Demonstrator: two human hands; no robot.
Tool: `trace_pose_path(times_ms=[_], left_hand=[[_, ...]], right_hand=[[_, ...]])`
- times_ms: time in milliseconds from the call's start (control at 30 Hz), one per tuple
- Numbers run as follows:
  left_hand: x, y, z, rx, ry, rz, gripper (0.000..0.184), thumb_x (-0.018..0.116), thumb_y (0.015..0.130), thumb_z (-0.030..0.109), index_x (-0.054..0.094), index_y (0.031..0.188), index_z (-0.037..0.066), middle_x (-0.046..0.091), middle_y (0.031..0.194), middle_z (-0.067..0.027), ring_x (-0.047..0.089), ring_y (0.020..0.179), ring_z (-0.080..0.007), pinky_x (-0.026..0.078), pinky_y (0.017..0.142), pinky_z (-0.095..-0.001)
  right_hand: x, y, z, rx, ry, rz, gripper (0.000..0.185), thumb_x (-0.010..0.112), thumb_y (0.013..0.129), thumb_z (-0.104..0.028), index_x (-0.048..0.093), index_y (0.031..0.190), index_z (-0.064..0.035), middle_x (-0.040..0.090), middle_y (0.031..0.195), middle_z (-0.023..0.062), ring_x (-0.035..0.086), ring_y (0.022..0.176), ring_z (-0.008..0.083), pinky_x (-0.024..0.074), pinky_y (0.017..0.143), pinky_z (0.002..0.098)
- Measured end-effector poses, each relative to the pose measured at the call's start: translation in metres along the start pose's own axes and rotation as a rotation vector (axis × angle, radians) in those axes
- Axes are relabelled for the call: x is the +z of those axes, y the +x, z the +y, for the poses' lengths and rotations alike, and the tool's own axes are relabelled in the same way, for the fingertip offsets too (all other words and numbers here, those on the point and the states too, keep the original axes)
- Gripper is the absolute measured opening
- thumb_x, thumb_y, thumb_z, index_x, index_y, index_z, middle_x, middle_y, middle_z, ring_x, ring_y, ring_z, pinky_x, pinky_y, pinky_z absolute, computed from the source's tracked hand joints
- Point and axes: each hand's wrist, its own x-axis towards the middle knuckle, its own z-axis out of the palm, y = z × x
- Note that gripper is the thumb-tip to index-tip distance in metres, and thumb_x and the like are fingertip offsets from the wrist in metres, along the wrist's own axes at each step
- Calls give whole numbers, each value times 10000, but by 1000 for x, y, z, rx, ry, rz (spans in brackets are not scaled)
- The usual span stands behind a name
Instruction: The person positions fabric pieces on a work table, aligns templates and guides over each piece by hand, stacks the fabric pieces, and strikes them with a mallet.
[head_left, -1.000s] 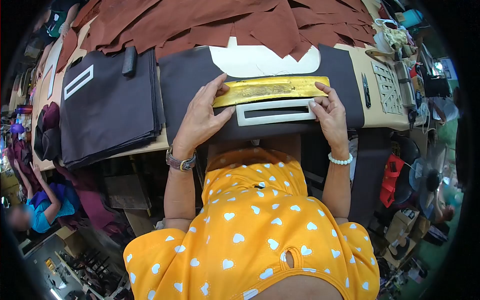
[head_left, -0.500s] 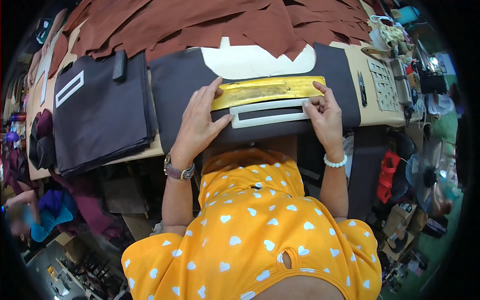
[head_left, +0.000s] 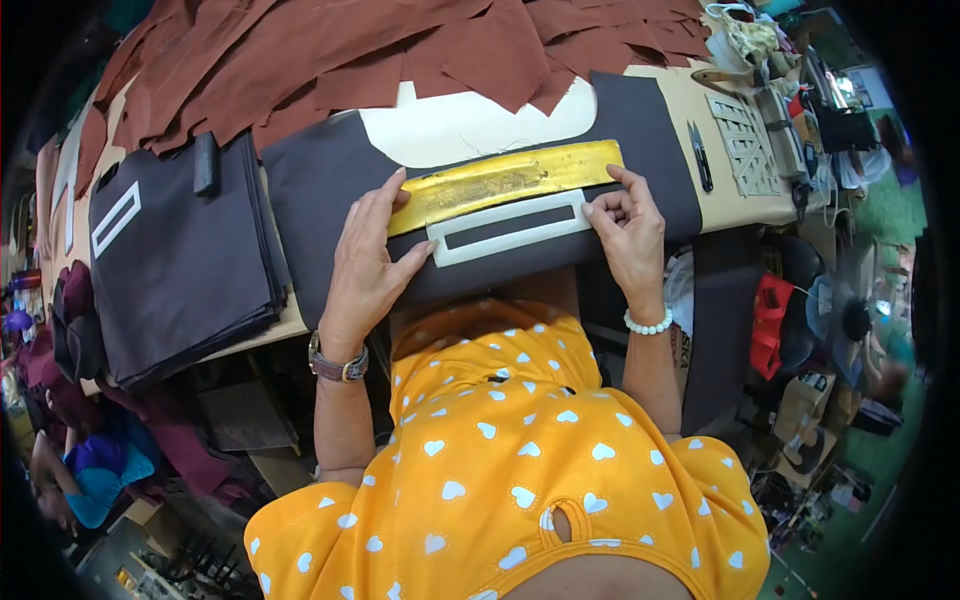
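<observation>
The white slotted frame (head_left: 510,241) stays against the yellow strip (head_left: 508,184) on the dark sheet (head_left: 645,140), so their alignment seems kept. Left hand (head_left: 362,270) and right hand (head_left: 630,225), thumbs spread from forefingers, touch both pieces' ends without clasping

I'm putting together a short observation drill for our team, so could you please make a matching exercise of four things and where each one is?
Things:
1. yellow strip
2. black block
3. bead bracelet
4. red-brown pieces

Places:
A. around the right wrist
B. across the far side of the table
C. on the stack of dark sheets
D. between the left hand and the right hand

Right pairs: 1-D, 2-C, 3-A, 4-B.
</observation>
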Motion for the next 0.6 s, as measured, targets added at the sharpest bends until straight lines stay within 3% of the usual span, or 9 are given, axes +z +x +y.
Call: trace_pose_path(times_ms=[100,200,333,400,433,500,567,600], left_hand=[[-1,0,2,-23,-10,-5,637,687,719,74,427,1299,37,538,1092,-131,508,1042,-278,393,936,-348],[2,-5,4,62,75,16,536,658,725,33,501,1237,66,547,1111,-127,513,1059,-293,392,950,-362],[20,-23,5,296,371,11,378,593,737,-16,604,1100,91,563,1150,-102,497,1098,-308,367,963,-423],[21,-29,11,275,459,11,354,568,744,-25,622,1073,94,563,1179,-79,484,1127,-296,342,974,-459],[22,-32,13,263,501,9,344,556,748,-30,630,1060,95,563,1193,-67,478,1142,-291,330,979,-476],[22,-38,6,249,501,-37,330,548,788,72,619,1107,107,535,1260,-53,418,1226,-304,226,1017,-560],[18,-39,4,239,482,-68,343,547,804,131,608,1141,117,522,1281,-49,383,1263,-308,174,1031,-590],[17,-39,9,201,470,-94,364,523,823,177,593,1177,127,498,1311,-48,326,1307,-305,82,1047,-610]], right_hand=[[2,-2,-5,13,1,26,294,614,764,3,557,1050,40,597,700,55,553,606,136,457,603,275],[6,-7,4,-331,-413,19,178,633,752,-20,603,925,7,597,782,62,584,723,211,459,661,323],[15,-15,-11,-465,-776,112,93,614,770,-74,626,855,-39,583,965,84,547,962,258,416,800,378],[32,-19,-12,-688,-767,198,130,584,789,-92,620,902,-38,581,987,124,541,1001,293,392,858,437],[46,-27,-17,-716,-698,68,235,574,808,-146,594,1003,-16,576,1020,157,533,1024,314,370,888,469],[75,-51,-34,-780,-449,-138,519,574,832,-377,525,1159,23,552,1166,183,501,1123,339,320,979,500],[91,-63,-34,-677,-444,-226,633,538,845,-450,458,1249,31,501,1268,174,464,1200,306,261,1036,514],[85,-62,-29,-673,-497,-226,649,531,849,-454,437,1270,31,492,1283,170,461,1207,298,255,1040,516]])
